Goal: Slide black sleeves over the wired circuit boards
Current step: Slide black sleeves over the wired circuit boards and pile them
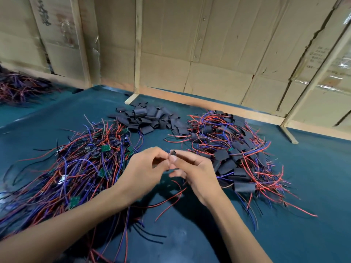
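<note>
Both hands meet above the dark green surface. The right hand pinches a black sleeve between thumb and forefinger; the left hand has its fingers curled toward the sleeve's end, though what they hold is hidden. No containers hold anything: bare wired circuit boards lie heaped at left, loose sleeves behind, sleeved boards at right. Red wires trail beneath the hands.

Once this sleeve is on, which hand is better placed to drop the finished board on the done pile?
Probably the right hand: it pinches the black sleeve and sits beside the sleeved pile.
</note>
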Demonstrator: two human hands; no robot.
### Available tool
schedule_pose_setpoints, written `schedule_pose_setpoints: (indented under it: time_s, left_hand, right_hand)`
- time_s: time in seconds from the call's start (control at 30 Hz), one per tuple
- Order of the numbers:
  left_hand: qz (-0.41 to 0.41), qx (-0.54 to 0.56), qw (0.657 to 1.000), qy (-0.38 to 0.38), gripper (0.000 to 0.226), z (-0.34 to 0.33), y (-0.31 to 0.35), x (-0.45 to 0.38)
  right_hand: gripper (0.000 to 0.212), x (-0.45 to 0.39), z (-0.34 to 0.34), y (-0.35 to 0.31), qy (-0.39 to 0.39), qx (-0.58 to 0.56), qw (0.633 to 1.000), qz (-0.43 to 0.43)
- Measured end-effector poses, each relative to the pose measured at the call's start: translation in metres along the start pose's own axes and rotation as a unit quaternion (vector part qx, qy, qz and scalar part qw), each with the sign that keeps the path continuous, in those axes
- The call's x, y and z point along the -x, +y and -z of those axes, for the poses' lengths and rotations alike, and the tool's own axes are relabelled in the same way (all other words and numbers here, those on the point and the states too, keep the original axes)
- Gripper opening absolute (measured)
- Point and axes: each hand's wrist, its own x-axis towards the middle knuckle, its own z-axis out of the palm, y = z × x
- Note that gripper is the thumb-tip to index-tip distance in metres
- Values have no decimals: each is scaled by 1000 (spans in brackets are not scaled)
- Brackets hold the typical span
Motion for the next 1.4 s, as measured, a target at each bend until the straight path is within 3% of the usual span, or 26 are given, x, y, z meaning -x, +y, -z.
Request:
schedule_pose_setpoints:
  time_s: [0.1,0.17,0.23,0.3,0.37,0.43,0.6,0.7,0.73,0.8,0.83,0.9,0.97,1.1,1.2,1.3,1.4]
  left_hand:
    - [-69,-60,992,-82,14,14,-1,2]
    - [-111,-193,965,-137,19,33,-5,-8]
    - [-106,-413,895,-133,33,55,-10,-23]
    - [-31,-554,827,-94,50,76,-14,-35]
    - [81,-552,821,-117,61,95,-18,-43]
    - [147,-519,823,-180,56,108,-22,-48]
    - [117,-519,828,-175,17,113,-14,-50]
    - [76,-562,810,-148,4,110,-11,-49]
    - [58,-563,814,-131,13,109,-10,-49]
    - [25,-530,841,-104,27,105,-7,-49]
    - [7,-489,868,-89,33,103,-6,-50]
    - [-19,-371,926,-65,42,100,2,-50]
    - [-50,-269,961,-38,38,94,12,-50]
    - [-41,-77,996,33,27,83,22,-56]
    - [-1,161,987,15,27,79,28,-66]
    - [26,334,942,-18,26,80,35,-79]
    - [78,441,892,-57,26,81,42,-95]
  right_hand:
    - [12,0,1,1,-2,21,1000,13]
    - [13,-1,2,3,12,10,1000,17]
    - [16,-3,4,1,33,-25,999,16]
    - [20,-3,9,-1,48,-58,997,17]
    - [23,-4,14,-4,56,-87,995,14]
    - [28,-4,16,-5,60,-112,992,8]
    - [24,-5,19,-3,71,-121,990,0]
    - [12,-7,16,7,104,27,994,33]
    - [12,-7,16,11,116,127,983,60]
    - [23,-6,16,18,106,346,923,136]
    - [31,-6,17,21,64,420,889,171]
    - [44,-5,16,26,-42,512,836,192]
    - [42,-5,13,30,-92,580,788,183]
    - [38,-3,13,25,-102,599,775,171]
    - [41,-2,14,22,-110,600,773,175]
    - [37,-1,10,21,-111,616,758,182]
    - [43,-2,8,20,-100,616,767,151]
